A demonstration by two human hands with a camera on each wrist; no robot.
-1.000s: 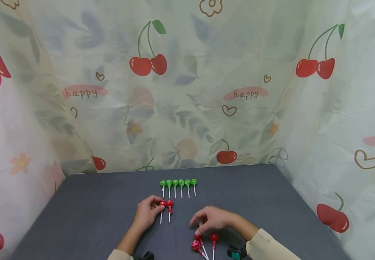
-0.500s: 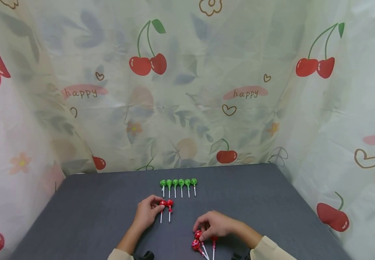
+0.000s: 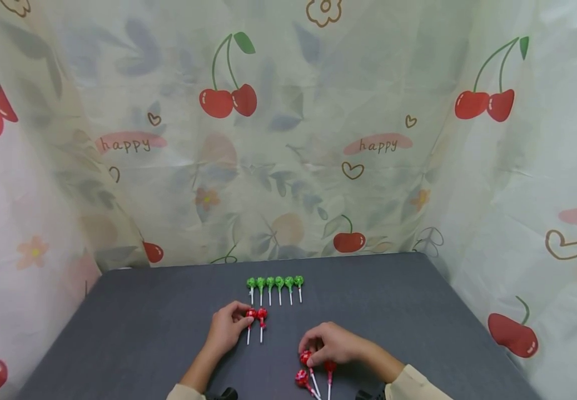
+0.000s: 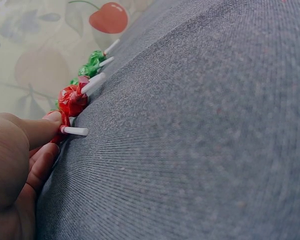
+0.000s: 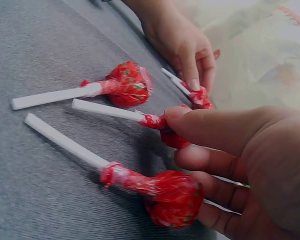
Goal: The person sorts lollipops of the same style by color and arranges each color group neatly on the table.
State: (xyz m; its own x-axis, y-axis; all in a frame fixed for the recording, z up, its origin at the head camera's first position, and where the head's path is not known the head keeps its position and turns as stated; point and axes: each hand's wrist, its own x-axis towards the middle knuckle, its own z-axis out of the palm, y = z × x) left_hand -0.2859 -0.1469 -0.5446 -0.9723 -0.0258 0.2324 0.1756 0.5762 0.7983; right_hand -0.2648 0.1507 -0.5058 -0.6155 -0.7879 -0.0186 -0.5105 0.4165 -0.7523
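Observation:
My left hand pinches the wrapped head of a red lollipop between thumb and fingers, its white stick pointing toward me. Right beside it lies a second red lollipop, parallel to the first. Lower and to the right, my right hand grips another red lollipop by its head, thumb on top. One loose red lollipop lies to the left of the held one, their sticks close together. Another red lollipop lies to its right, partly under the right hand in the head view.
Behind the red pair, several green lollipops stand in a neat row, sticks toward me. All lie on a dark grey cloth-covered table. A cherry-print curtain encloses the back and both sides.
My right hand has come down onto a red lollipop, taken its head, and shifted it slightly away from the loose one beside it. My left hand has stayed in place.

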